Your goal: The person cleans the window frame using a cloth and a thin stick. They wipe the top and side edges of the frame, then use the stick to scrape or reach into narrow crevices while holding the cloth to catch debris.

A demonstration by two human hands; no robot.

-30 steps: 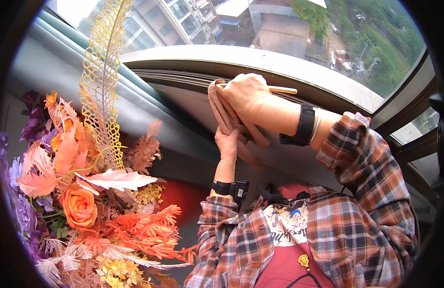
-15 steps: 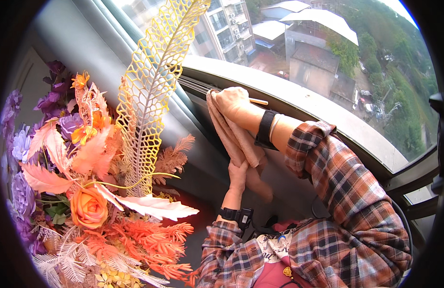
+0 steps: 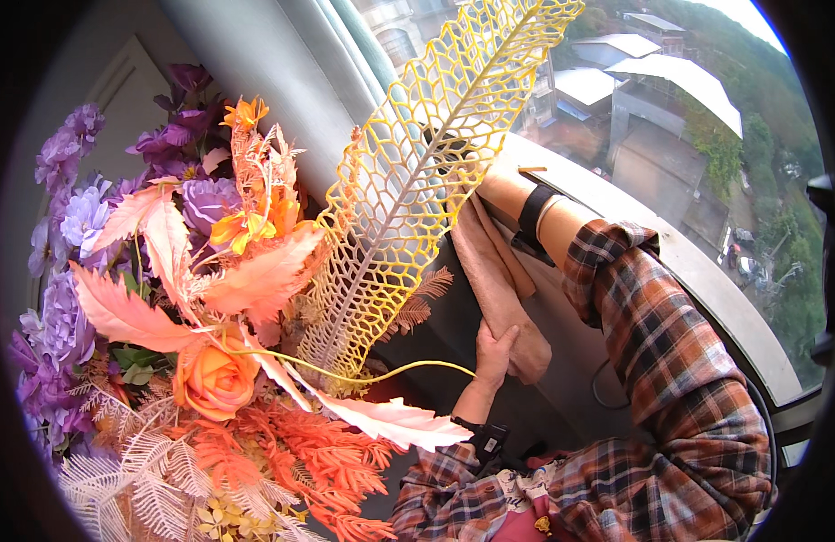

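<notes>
Left edge: purple artificial flowers (image 3: 67,316), ruffled, fabric-like petals. Next right, coral leaves (image 3: 133,312), serrated and matte, plus orange rose (image 3: 216,378), tight spiral of smooth petals. Near side: white fronds (image 3: 155,492), feathery; red-orange sprays (image 3: 300,452), stubby needle texture. Far behind the bunch: grey curtain (image 3: 264,81), smooth, slight sheen, long folds. Centre: yellow lattice leaf (image 3: 440,157), open honeycomb mesh, greyish midrib, tilted to far right.

Right of lattice: tan cloth (image 3: 485,275), soft, matte, folded lengthwise, slung between both hands on the near side of the window. Left hand (image 3: 494,354) wrapped round it close to the near end, grasping; black strap with boxy unit (image 3: 490,443) on that wrist. Right hand (image 3: 494,179) at the far end, mostly behind mesh; can't tell whether clenched on cloth. Black wristband (image 3: 533,210) below it. Then plaid sleeve (image 3: 661,334), woven, rust/black/white. Right, far: window (image 3: 761,154), clear glass, pale sill (image 3: 707,294).

Writing: dark lettering on pale shirt print (image 3: 523,492), near edge, partly covered, too small to read.
</notes>
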